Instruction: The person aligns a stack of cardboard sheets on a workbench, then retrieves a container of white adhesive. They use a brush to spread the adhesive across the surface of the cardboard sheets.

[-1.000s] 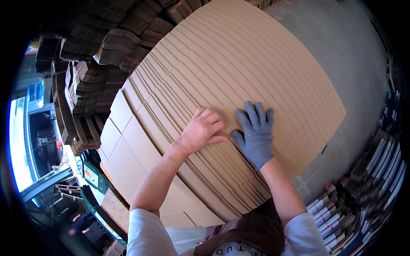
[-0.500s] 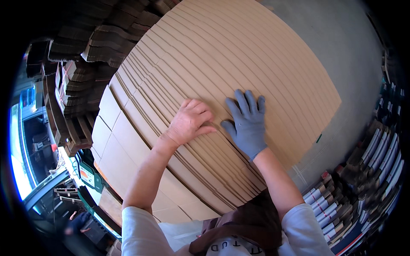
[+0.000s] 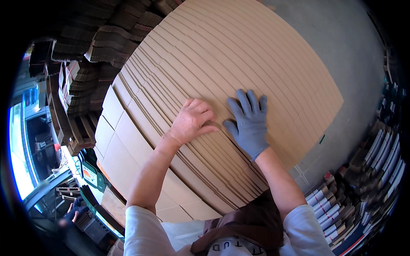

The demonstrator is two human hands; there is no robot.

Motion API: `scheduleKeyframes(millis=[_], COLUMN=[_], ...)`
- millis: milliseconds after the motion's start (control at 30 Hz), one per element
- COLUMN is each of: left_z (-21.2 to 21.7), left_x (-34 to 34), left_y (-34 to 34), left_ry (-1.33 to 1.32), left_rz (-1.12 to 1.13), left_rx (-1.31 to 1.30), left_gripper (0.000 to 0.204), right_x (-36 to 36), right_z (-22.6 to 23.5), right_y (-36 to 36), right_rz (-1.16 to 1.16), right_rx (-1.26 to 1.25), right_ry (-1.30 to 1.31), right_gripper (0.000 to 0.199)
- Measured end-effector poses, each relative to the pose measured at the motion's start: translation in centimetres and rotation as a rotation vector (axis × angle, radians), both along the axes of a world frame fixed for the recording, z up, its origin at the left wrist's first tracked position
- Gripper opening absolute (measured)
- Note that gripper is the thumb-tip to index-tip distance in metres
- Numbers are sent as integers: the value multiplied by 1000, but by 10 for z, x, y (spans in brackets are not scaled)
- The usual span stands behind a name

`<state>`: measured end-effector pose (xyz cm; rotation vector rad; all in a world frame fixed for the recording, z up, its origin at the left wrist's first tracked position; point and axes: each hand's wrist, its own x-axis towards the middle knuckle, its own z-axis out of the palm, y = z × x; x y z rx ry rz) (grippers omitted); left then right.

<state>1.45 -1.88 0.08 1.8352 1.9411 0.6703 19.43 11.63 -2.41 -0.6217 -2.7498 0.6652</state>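
A broad row of overlapping brown cardboard sheets (image 3: 239, 47) fans out before me, their edges forming close parallel ridges. My bare left hand (image 3: 194, 120) rests on these ridges near the middle, with fingers curled in and the thumb pointing right. Its fingertips are turned down, so whether a sheet edge lies in them is hidden. To its right, my right hand (image 3: 250, 123) wears a grey glove and lies flat on the cardboard, fingers spread and holding nothing. Paler creased cardboard panels (image 3: 124, 141) lie at the left end of the row.
Stacks of dark cardboard (image 3: 113, 42) stand at the far left, with a wooden pallet (image 3: 79, 134) below them. A green machine (image 3: 92, 175) is at the left, and another person (image 3: 77, 210) is lower left. Bundled flat cardboard (image 3: 331, 209) lines the right, beyond grey floor (image 3: 341, 55).
Both hands keep nearly the same place and pose on the cardboard. The whole view has shifted slightly, and the person at lower left has changed posture.
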Motion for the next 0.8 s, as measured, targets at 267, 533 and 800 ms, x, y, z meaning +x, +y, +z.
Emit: scheduleKeyframes(millis=[267,533,800], left_z=[2,0,1], left_x=[0,0,1], left_y=[1,-1,-4], left_ry=[3,0,73], left_rz=[2,21,-22], left_rx=[-10,19,48], left_gripper=[32,34,31], right_x=[1,1,0], right_z=[-1,13,14], right_y=[1,-3,-13], right_rz=[-2,21,16], right_rx=[1,-12,-54], right_ry=[18,-28,-63], right_gripper=[63,64,67])
